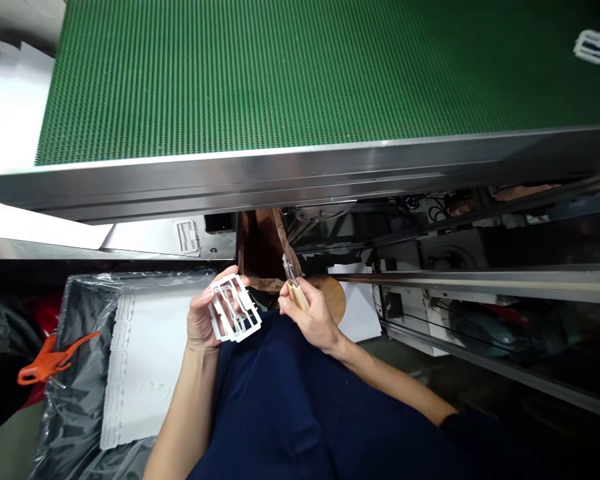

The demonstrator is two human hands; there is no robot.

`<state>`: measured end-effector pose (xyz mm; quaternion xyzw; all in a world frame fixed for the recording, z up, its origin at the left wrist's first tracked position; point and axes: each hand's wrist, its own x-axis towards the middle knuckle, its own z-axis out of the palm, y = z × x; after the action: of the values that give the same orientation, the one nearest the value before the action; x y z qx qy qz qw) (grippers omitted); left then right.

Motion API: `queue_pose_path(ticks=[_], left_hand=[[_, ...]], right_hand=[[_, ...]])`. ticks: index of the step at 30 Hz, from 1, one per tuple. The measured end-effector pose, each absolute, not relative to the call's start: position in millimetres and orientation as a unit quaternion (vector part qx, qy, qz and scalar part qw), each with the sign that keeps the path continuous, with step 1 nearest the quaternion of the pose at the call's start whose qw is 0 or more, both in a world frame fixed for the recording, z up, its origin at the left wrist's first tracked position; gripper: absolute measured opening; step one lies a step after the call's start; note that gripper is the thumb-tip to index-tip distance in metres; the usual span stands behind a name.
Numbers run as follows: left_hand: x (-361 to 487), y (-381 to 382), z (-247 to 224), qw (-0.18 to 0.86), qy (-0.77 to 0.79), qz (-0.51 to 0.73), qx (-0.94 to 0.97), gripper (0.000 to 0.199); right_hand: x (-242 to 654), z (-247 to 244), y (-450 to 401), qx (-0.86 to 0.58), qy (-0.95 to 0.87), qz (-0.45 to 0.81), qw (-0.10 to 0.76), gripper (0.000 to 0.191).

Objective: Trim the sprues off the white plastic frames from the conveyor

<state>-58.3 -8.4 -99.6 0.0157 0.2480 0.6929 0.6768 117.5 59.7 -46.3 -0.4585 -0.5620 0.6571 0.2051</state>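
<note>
A white slotted plastic frame (235,308) is held up in my left hand (203,320), with the fingers behind it and the thumb at its upper left edge. To the right, my right hand (314,319) is closed around the pale handles of small metal nippers (291,277), whose tips point up. The nippers and the frame are apart. Another white slotted part (187,236) lies on white paper below the belt's metal edge. One more white part (599,50) is on the belt at the far upper right.
A green ribbed conveyor belt (280,80) with a metal rail (300,175) spans the top. Lower left, a plastic-lined bin (80,373) holds white sheets (145,367); an orange air gun (50,361) is beside it. A brown paper bag (265,243) stands behind my hands. Machinery fills the right.
</note>
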Motion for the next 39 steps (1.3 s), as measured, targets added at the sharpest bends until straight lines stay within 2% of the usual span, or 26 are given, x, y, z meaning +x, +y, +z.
queue_pose_path(ticks=[17,39], left_hand=[[-62.0,-9.2,-89.1,0.659,0.314,0.683,-0.020,0.042],[-60.6,-7.9,-85.4,0.650,0.340,0.679,-0.024,0.045]], right_hand=[[112.9,-49.9,58.3,-0.440,-0.535,0.701,0.170,0.013],[106.1,-46.0,62.3,-0.426,-0.520,0.718,0.179,0.015]])
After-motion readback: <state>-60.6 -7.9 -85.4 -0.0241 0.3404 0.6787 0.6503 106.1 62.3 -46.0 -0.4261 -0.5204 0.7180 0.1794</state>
